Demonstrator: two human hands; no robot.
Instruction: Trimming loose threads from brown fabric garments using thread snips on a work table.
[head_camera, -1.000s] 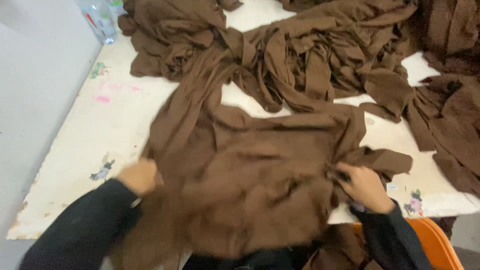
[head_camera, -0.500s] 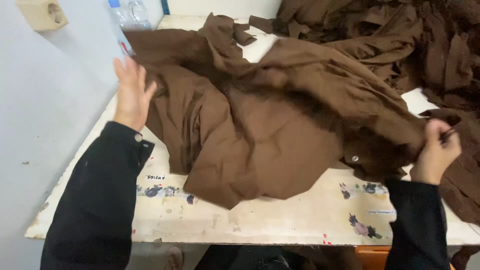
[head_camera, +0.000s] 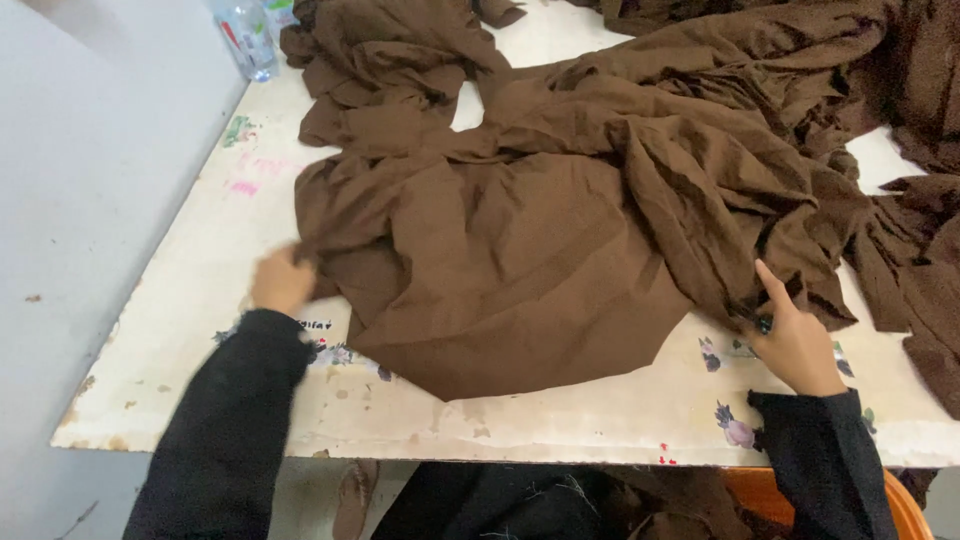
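On the far left corner of the white table (head_camera: 180, 300) stands a plastic bottle (head_camera: 245, 35). Nearer, the left hand (head_camera: 283, 283) is closed on the left edge of the brown cloth (head_camera: 520, 260), which lies spread across the table's middle. At the right, the right hand (head_camera: 795, 340) pinches the cloth's bunched edge, one finger raised.

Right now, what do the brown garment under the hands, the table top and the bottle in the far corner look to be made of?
Brown garment: thin woven cloth, matte, judging by its fine creases and soft folds; the fibre cannot be told.
Table top: a rigid board with a cream coating, probably painted or laminated, worn and chipped along the near edge.
Bottle: clear plastic, by its see-through wall.
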